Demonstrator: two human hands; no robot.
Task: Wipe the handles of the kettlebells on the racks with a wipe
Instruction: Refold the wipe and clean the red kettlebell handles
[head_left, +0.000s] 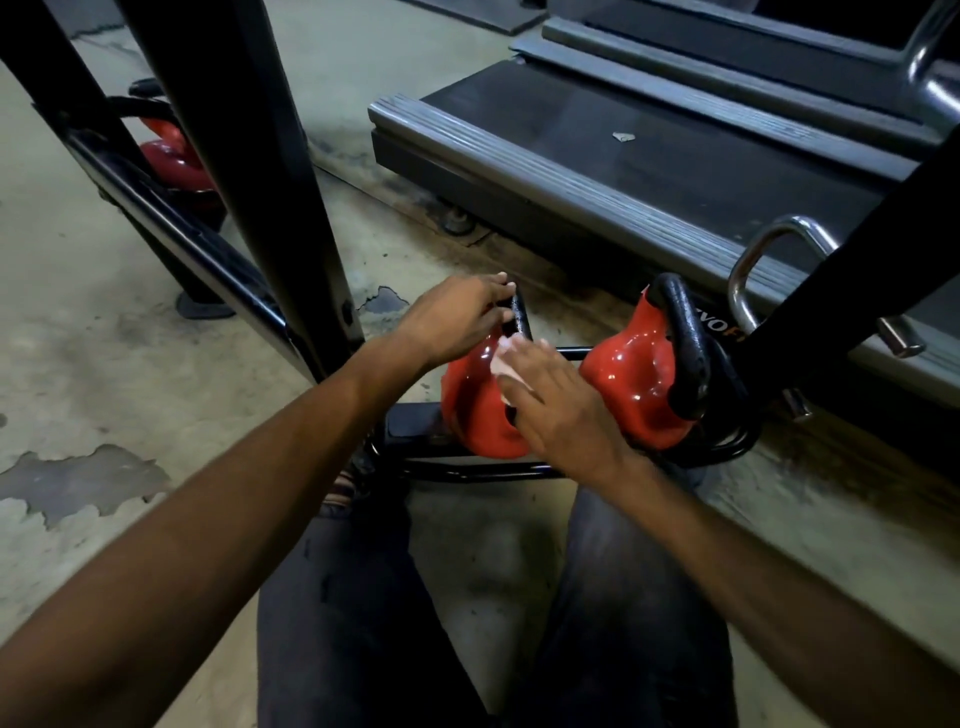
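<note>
Two red kettlebells with black handles sit on the low black rack (467, 470) in front of my knees. My left hand (457, 317) grips the top of the black handle (519, 317) of the nearer red kettlebell (475, 415). My right hand (558, 402) presses a white wipe (503, 361) against the lower part of that handle and the bell's shoulder; most of the wipe is hidden under my fingers. The second red kettlebell (631, 384) stands just right of my right hand, its black handle (688, 343) untouched.
A black rack upright (270, 171) rises at left, with another red kettlebell (174, 161) on a rail behind it. A treadmill deck (649, 161) lies beyond the rack. A chrome handle (753, 265) and a black strut (852, 270) stand at right. The concrete floor is patchy.
</note>
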